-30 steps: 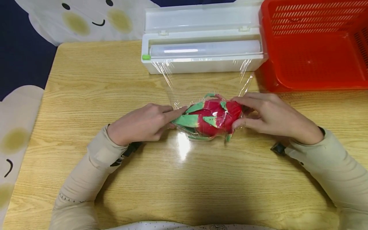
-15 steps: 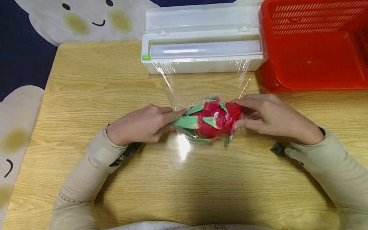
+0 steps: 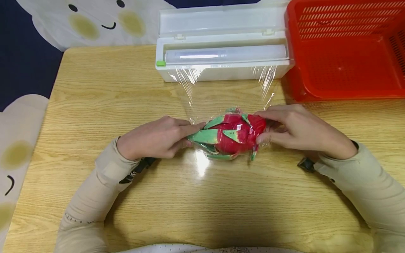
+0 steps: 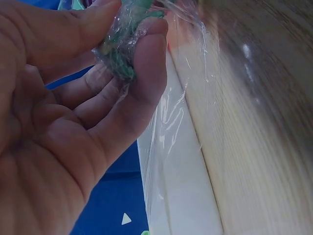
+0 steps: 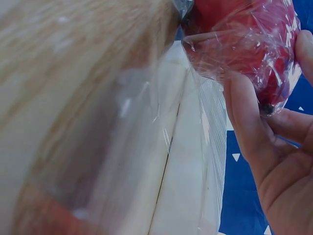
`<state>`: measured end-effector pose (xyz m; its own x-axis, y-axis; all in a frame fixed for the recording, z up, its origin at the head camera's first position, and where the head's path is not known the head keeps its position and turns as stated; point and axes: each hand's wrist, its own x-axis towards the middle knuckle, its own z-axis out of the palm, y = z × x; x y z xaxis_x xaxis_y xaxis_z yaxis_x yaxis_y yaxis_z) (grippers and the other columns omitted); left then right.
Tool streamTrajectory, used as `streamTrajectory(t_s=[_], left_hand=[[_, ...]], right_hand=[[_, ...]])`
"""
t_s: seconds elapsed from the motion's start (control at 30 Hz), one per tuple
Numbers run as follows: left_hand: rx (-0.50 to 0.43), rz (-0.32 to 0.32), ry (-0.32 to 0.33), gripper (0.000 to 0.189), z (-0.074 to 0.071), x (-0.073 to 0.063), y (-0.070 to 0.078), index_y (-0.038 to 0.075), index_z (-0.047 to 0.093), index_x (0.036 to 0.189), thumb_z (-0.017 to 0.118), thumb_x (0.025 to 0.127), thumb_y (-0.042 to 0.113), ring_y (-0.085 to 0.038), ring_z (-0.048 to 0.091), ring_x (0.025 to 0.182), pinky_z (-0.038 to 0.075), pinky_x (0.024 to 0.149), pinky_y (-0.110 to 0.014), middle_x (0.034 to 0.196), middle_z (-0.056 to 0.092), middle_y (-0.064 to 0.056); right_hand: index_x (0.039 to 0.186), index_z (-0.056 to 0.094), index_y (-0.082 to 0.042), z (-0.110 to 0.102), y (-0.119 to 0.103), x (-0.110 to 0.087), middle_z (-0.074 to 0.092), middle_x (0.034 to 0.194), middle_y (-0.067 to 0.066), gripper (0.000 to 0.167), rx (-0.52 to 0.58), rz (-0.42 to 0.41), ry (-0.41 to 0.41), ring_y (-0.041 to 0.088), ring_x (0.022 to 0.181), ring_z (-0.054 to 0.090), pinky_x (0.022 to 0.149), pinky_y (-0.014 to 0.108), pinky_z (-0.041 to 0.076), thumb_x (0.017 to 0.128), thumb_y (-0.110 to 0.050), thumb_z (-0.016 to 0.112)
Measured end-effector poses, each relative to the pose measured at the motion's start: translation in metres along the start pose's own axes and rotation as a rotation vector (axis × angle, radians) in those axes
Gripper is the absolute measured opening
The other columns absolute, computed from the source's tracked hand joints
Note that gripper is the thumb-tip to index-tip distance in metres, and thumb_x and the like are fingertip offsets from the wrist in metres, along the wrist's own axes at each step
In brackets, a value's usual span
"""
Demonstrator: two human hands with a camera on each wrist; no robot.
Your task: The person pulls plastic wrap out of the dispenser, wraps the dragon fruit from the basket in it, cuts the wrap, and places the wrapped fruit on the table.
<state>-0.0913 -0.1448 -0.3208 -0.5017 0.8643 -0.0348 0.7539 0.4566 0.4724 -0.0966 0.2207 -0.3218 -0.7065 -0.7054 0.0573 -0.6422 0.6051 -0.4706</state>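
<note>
A red dragon fruit point(image 3: 232, 137) with green scales lies sideways between the two hands, wrapped in clear cling film. My left hand point(image 3: 161, 137) pinches its green leafy end; in the left wrist view thumb and fingers close round the film-covered green tips point(image 4: 122, 44). At the opposite end, my right hand point(image 3: 294, 128) grips the red end between thumb and fingers, and crinkled film covers that end point(image 5: 244, 44) in the right wrist view. From the fruit a sheet of cling film point(image 3: 226, 93) stretches back to the roll point(image 3: 226, 53) in a white dispenser box point(image 3: 221, 73).
The dispenser's lid point(image 3: 221, 21) stands raised at the back. A red plastic basket point(image 3: 348, 94) sits at the back right, beside the box. Everything rests on a wooden table point(image 3: 202, 203), and a cloud-print cloth point(image 3: 104, 31) hangs behind it.
The dragon fruit has rolled slightly and shifted a little toward the body, with both hands still on it. The stretched film has narrowed a little at its sides.
</note>
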Motion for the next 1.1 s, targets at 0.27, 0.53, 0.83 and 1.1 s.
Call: streamTrajectory(t_s=[0.27,0.53,0.83,1.1], left_hand=[[-0.032,0.003,-0.019,0.053,-0.0002,-0.0002,0.0008,-0.005,0.053,0.146,0.068,0.100,0.016,-0.007,0.047,0.062,0.047,0.058,-0.018,0.097,0.073,-0.004],[-0.049,0.010,-0.031,0.051,0.0003,-0.0001,0.0003,-0.006,0.054,0.145,0.067,0.100,0.015,-0.006,0.045,0.062,0.045,0.057,-0.018,0.088,0.068,0.000],[-0.093,-0.006,-0.062,0.049,0.0000,0.0000,0.0003,-0.003,0.053,0.147,0.063,0.102,0.014,-0.006,0.049,0.065,0.048,0.060,-0.019,0.098,0.071,-0.002],[-0.121,-0.023,-0.080,0.051,0.0002,0.0016,-0.0009,0.001,0.051,0.150,0.061,0.102,0.013,-0.006,0.049,0.064,0.047,0.058,-0.020,0.100,0.070,-0.001]], right_hand=[[0.128,0.073,-0.013,-0.0014,-0.0008,0.0000,0.079,0.112,-0.002,0.056,0.041,0.015,-0.023,0.002,0.082,0.066,0.074,0.028,0.062,0.079,-0.033,0.090],[0.128,0.073,-0.013,-0.0010,0.0009,0.0001,0.078,0.105,-0.006,0.055,0.071,0.004,-0.034,-0.002,0.074,0.057,0.066,0.019,0.055,0.079,-0.031,0.090],[0.126,0.074,-0.009,-0.0012,-0.0003,0.0004,0.074,0.094,-0.008,0.049,0.118,0.020,-0.069,-0.002,0.066,0.052,0.058,0.018,0.049,0.082,-0.027,0.088],[0.124,0.074,-0.006,-0.0006,0.0005,0.0003,0.068,0.080,-0.012,0.046,0.136,0.022,-0.080,-0.002,0.063,0.051,0.056,0.018,0.048,0.084,-0.024,0.086]])
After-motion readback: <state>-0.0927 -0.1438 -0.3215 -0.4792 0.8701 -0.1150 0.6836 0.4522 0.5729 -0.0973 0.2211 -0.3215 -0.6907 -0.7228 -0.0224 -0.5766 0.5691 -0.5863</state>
